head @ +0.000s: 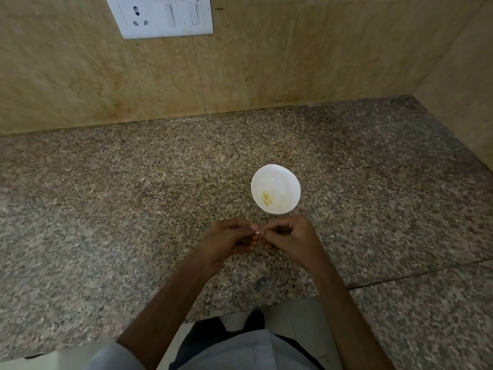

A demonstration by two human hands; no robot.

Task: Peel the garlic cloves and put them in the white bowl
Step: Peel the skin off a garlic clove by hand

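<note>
On the counter [120, 209], the bowl [282, 177] (cloves [267, 198] inside) stands behind left hand [229, 240] and right hand [290, 236].

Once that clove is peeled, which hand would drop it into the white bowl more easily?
Probably the right hand. Both hands pinch the small garlic clove between them, but the white bowl sits just beyond the right hand's knuckles, while the left hand is farther to the side.

Open granite counter [106, 209] spans left and centre of frame, wide passage either side of my left hand [229, 239] and right hand [290, 236]; white bowl [277, 177] stands just above them, right of centre; back wall [266, 62] closes the top of frame; side wall [458, 102] closes upper right.
</note>
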